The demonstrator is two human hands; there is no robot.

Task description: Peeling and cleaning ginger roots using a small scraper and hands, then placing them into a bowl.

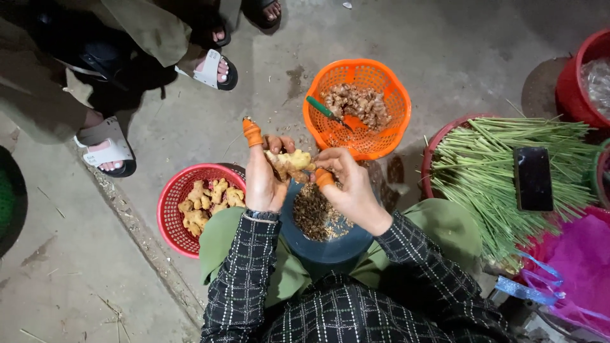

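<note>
Left of the person's left hand, down on the concrete floor, sits a round red plastic mesh basket holding a modest heap of pale yellow, clean-looking ginger pieces; these look already scraped. It is not half full, as far as the part showing lets me judge.

The left hand wears an orange rubber cap on its raised finger, and its grip is closed around a knobbly yellow ginger root, the other fingers wrapped behind it. The root looks mostly bare and bright, with a brownish patch at its right end, so I judge this piece nearly finished but not quite.

Just below both hands, between the knees, stands a dark blue-grey round bowl with a mound of brown peelings, a fair sign of how much has been scraped.

The right hand meets the root from the right, its grip pinching with an orange-capped thumb pressed against the skin.

Beyond the hands, a little to the right, an orange plastic mesh basket holds brown, unpeeled ginger lumps covering only part of its bottom, with a green-handled knife lying across them. That remainder seems about as large as the peeled heap.

Far right lie a bundle of thin green stalks with a black phone on top.
</note>
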